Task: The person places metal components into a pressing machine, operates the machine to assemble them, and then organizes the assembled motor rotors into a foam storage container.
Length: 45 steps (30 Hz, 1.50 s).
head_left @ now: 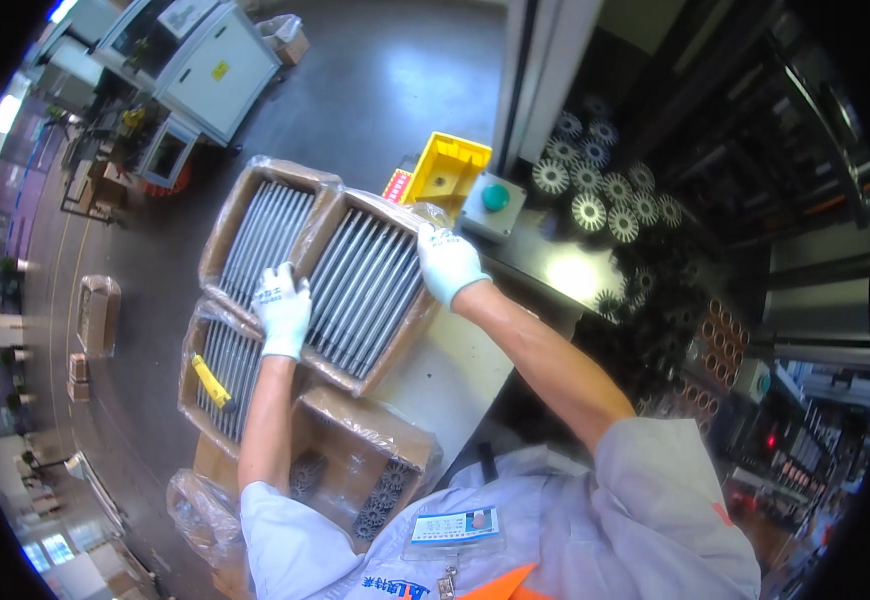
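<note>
A plastic-lined cardboard box (382,374) full of steel rods lying in parallel (360,285) is between my two hands. My left hand (283,308), in a white glove, is closed over the box's left wall, where it meets a neighbouring box of rods (267,225). Gloved in white as well, my right hand (448,263) grips the far right corner of the same box, its fingertips partly hidden by the crumpled liner. Below left, a third box of rods (223,365) has a yellow cutter knife (212,381) lying on top.
Nearest me stands an opened carton (355,430) with dark slotted discs inside. Beyond my right hand are a yellow bin (445,165) and a green push button (495,197) on a grey box. Silver slotted rotors (589,211) crowd the machine at right. A white cabinet (217,75) stands far left.
</note>
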Each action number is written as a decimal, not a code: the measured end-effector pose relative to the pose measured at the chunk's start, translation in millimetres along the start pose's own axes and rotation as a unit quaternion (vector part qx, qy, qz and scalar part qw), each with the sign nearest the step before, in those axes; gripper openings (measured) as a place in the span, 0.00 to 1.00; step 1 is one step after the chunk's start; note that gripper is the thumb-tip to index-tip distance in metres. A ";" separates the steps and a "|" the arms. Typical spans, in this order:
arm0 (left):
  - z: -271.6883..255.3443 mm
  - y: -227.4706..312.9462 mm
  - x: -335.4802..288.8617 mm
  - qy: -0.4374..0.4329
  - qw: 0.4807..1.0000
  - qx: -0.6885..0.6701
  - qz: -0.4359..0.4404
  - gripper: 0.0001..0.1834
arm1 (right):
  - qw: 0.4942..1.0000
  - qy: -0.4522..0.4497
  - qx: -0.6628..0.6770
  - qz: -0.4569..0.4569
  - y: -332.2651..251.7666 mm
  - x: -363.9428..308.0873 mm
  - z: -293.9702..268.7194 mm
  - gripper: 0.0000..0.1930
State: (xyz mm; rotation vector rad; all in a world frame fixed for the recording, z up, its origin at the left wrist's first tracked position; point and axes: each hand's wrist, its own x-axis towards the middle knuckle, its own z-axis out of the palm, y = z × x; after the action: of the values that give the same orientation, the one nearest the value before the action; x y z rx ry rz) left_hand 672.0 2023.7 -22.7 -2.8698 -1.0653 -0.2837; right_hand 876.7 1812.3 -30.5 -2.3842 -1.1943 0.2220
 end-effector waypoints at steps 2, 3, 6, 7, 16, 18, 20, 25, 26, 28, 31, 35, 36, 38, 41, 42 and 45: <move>-3.0 4.8 5.1 -0.015 1.000 -0.006 0.016 0.14 | 1.000 -0.001 -0.001 0.015 0.8 -15.0 -4.4 0.11; -8.1 11.3 7.9 -0.030 0.999 -0.011 0.025 0.12 | 1.000 -0.011 0.004 0.019 5.3 -22.4 -6.8 0.12; -10.9 10.7 9.2 -0.068 0.996 0.005 0.059 0.15 | 0.996 -0.053 0.030 0.068 9.6 -43.2 -16.1 0.13; -13.6 12.7 6.0 -0.083 0.994 0.013 0.067 0.17 | 0.993 -0.073 0.031 0.084 9.8 -50.6 -17.5 0.14; -10.4 26.7 -3.8 -0.065 0.988 -0.001 0.137 0.08 | 0.989 -0.019 0.116 0.086 30.6 -96.7 -15.7 0.08; -10.9 34.4 -15.3 -0.071 0.985 0.009 0.155 0.08 | 0.989 -0.032 0.118 0.085 38.7 -100.4 -27.6 0.08; -15.4 41.2 -32.4 -0.097 0.982 0.031 0.159 0.08 | 0.990 -0.051 0.105 0.085 42.6 -102.6 -49.8 0.08; -27.7 68.0 -79.1 -0.113 0.981 -0.003 0.155 0.09 | 0.992 -0.108 0.049 0.042 72.3 -114.8 -68.0 0.09; -26.9 72.6 -89.8 -0.107 0.983 -0.011 0.150 0.09 | 0.992 -0.118 0.036 0.039 77.4 -116.9 -74.4 0.10; -29.9 89.3 -105.8 -0.100 0.982 -0.060 0.150 0.09 | 0.992 -0.123 0.012 0.040 90.7 -121.5 -82.7 0.10; -33.6 104.1 -127.3 -0.120 0.979 -0.092 0.138 0.09 | 0.992 -0.125 -0.017 0.033 100.0 -130.6 -96.1 0.09; -30.3 108.6 -139.6 -0.169 0.967 -0.150 0.121 0.10 | 0.992 -0.107 -0.034 0.050 105.7 -145.7 -95.0 0.08; -30.7 104.4 -137.3 -0.170 0.967 -0.143 0.123 0.11 | 0.998 -0.042 -0.037 0.038 105.6 -157.8 -83.4 0.11; -33.1 98.9 -130.9 -0.157 0.972 -0.116 0.127 0.13 | 0.997 -0.036 -0.056 0.027 80.5 -188.2 -112.7 0.22; -94.1 182.2 -127.0 -0.074 0.975 -0.176 0.114 0.20 | 0.994 0.109 0.014 -0.018 78.8 -269.8 -154.2 0.24; -114.1 218.0 -129.9 -0.067 0.955 -0.260 0.125 0.22 | 0.993 0.107 0.045 0.012 82.1 -297.7 -175.5 0.23; -144.7 361.5 -149.8 -0.120 0.855 -0.437 0.252 0.22 | 0.978 0.173 0.101 0.057 121.7 -386.3 -213.3 0.16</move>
State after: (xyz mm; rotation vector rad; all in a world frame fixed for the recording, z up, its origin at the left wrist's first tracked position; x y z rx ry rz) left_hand 775.0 1635.5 90.3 -3.9291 -0.1078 -0.4744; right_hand 800.9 1373.8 76.7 -2.2009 -0.8336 -0.0360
